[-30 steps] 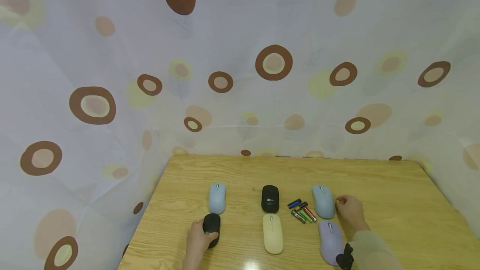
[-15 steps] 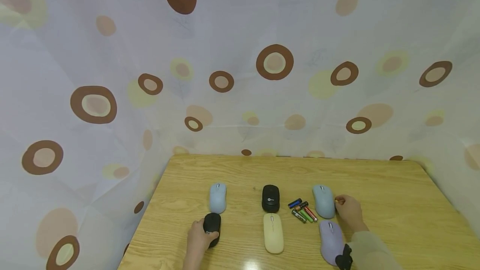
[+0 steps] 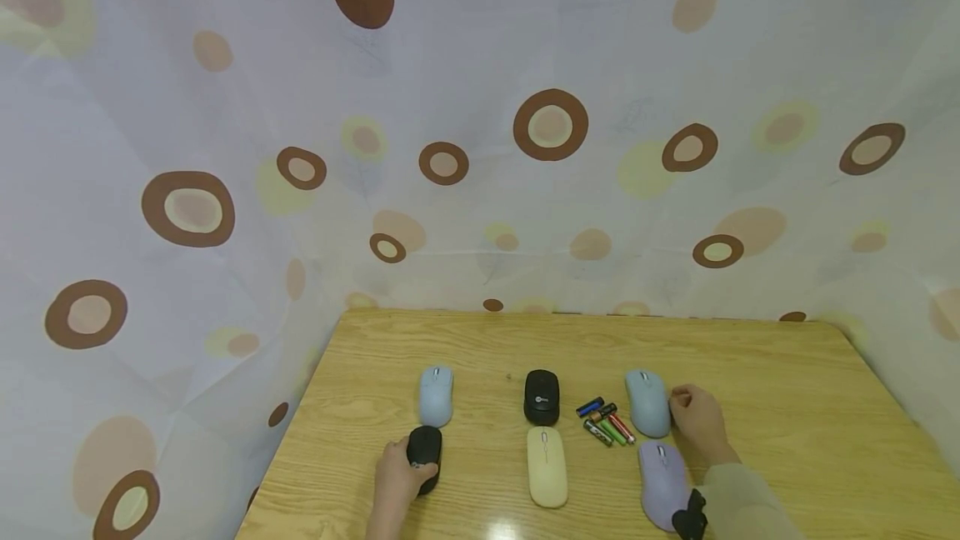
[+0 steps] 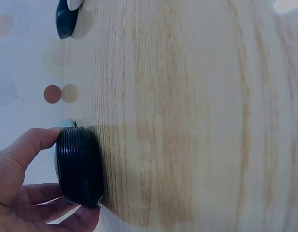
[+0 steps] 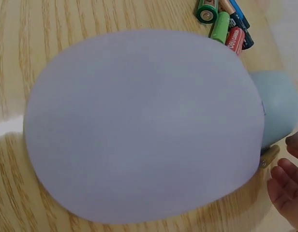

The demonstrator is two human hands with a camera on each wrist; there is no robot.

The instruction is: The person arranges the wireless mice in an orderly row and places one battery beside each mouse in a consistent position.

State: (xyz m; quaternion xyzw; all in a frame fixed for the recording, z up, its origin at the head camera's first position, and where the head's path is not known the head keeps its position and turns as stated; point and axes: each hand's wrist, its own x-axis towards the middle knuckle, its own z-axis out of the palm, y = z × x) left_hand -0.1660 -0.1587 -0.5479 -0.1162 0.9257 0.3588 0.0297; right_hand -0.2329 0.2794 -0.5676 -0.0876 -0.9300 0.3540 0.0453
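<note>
My left hand (image 3: 396,473) grips a black computer mouse (image 3: 426,450) by its sides on the wooden table. In the left wrist view the thumb is on one side of this mouse (image 4: 80,166) and the fingers on the other. My right hand (image 3: 699,423) is beside the right-hand light blue mouse (image 3: 647,403), its fingers loosely bent. The right wrist view shows a gold-coloured battery (image 5: 269,156) by that mouse, just off the fingertips; thumb and fingers are apart. A lilac mouse (image 3: 662,482) lies nearer, close to the right wrist.
Several batteries (image 3: 607,423) lie in a loose pile left of the right-hand blue mouse. Another black mouse (image 3: 542,397) and a pale yellow mouse (image 3: 547,467) stand mid-table. A second light blue mouse (image 3: 435,396) is beyond the left hand. A spotted curtain (image 3: 480,190) surrounds the table (image 3: 480,340).
The right hand's fingers have shifted slightly up and away, and the yellowish battery end seen at its fingertips earlier is no longer visible in the head view. The left hand stays put.
</note>
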